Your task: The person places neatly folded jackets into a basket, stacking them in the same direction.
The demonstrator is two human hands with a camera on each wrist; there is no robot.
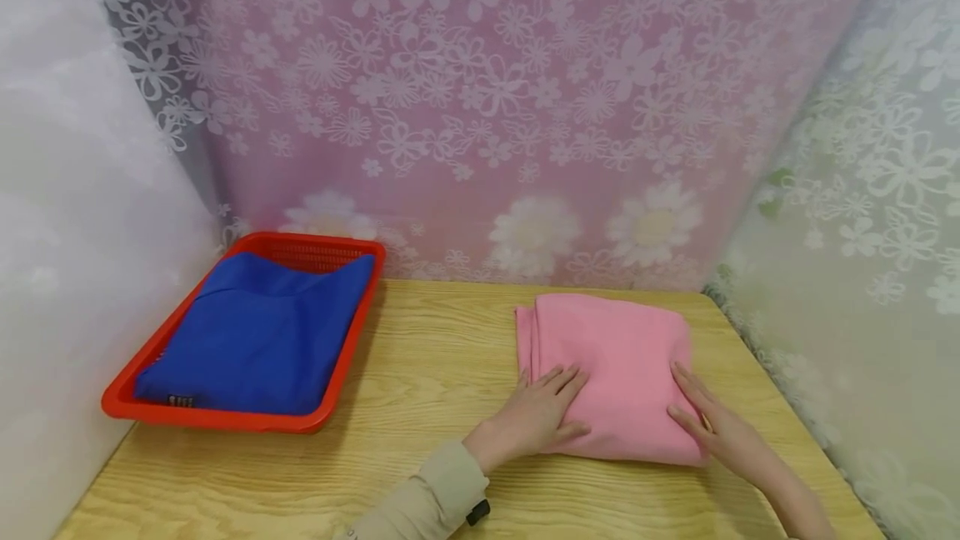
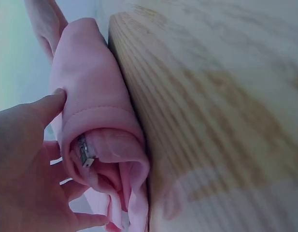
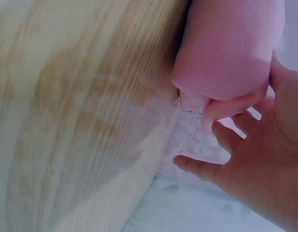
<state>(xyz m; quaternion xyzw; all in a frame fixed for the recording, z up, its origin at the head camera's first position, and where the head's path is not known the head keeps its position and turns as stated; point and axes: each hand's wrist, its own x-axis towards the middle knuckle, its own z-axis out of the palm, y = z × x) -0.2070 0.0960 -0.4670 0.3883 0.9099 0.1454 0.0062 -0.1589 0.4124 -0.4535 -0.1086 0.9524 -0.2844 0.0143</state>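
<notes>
A pink garment, folded into a thick square bundle, lies on the right part of the table. My left hand rests on its near left part with the fingers spread. My right hand touches its right side, thumb and fingers extended. In the left wrist view, rolled layers show at the bundle's end, with a small dark label inside. The right wrist view has the pink fabric bulging over a looser fold beside my fingers.
On the left stands a red plastic basket holding a folded blue garment with a small dark tag. Beneath everything is a wood-grain table. Flower-patterned sheets hang behind and along both sides.
</notes>
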